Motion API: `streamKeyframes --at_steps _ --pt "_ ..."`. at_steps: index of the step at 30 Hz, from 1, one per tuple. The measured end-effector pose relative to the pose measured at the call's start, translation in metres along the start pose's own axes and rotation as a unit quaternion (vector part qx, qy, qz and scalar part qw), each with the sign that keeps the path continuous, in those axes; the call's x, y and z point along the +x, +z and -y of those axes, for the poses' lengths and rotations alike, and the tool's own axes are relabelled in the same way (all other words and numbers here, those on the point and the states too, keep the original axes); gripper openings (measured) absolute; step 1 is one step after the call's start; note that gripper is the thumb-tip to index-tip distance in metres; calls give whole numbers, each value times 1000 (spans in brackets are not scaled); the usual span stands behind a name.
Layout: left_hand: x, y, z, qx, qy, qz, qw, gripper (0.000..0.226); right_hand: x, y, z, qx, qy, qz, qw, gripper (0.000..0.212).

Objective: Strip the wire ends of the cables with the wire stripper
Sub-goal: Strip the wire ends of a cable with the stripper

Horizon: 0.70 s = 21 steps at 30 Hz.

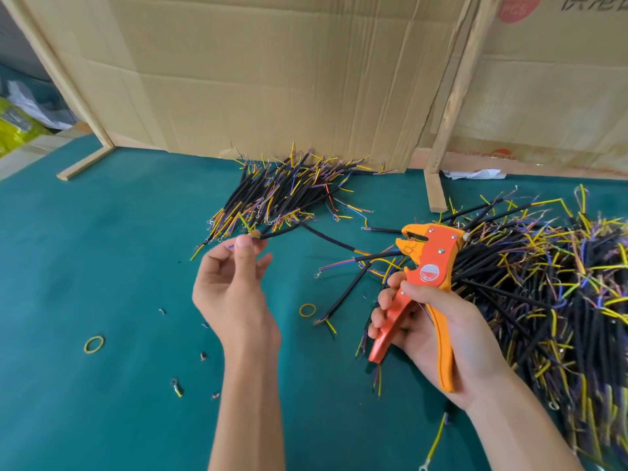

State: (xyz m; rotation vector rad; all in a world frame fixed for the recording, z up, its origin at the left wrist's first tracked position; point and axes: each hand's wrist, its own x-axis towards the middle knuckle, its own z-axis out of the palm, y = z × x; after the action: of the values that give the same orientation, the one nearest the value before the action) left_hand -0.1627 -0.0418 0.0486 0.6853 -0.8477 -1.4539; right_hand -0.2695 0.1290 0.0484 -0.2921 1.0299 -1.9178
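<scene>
- Fingers (249, 244) of the left hand (231, 287) pinch one cable (319, 237); the right hand (438, 321) grips the stripper (424, 266).
- Small pile (285, 192) by the cardboard (272, 79) looks done.
- Big pile (543, 283) on the table (102, 249) likely remains.

- The left hand (234, 287) pinches one black cable (306, 232) by its end.
- The right hand (438, 331) holds the orange wire stripper (424, 266) — its mouth is open.
- Two cable piles (289, 188) lie on the green table (102, 249).
</scene>
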Motion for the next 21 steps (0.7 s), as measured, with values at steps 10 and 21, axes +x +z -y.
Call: streamKeyframes --at_steps 10,21 --pt "-10 9 -4 -118 -234 103 960 15 -1 0 0 -15 4 8 1000 31" --pt "-31 24 19 135 -133 182 965 8 -4 7 -8 -80 56 93 991 56"
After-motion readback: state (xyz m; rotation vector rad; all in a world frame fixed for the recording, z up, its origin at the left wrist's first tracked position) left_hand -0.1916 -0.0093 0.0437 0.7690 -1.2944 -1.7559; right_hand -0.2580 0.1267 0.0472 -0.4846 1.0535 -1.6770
